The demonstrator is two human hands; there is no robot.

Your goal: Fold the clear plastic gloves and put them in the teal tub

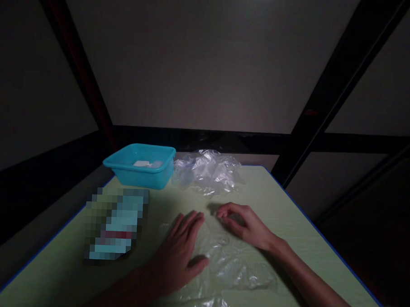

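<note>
A clear plastic bag (236, 265) lies spread and wrinkled on the table in front of me. My left hand (182, 250) rests on its left side, palm down, with the fingers stretched out and the thumb apart. At the bag's far edge, my right hand (244, 223) has its fingers curled in and the fingertips pinched on the thin film. The film between those fingertips is hardly visible. Beyond both hands, a crumpled heap of clear plastic bags (209, 172) sits at the far end of the table.
The pale green table (283, 220) has a blue edge. A turquoise basin (144, 176) with white items inside stands at the far left. Nearer me on the left lies a pixelated, light-teal object (123, 222). A wall (208, 72) with dark beams rises behind the table.
</note>
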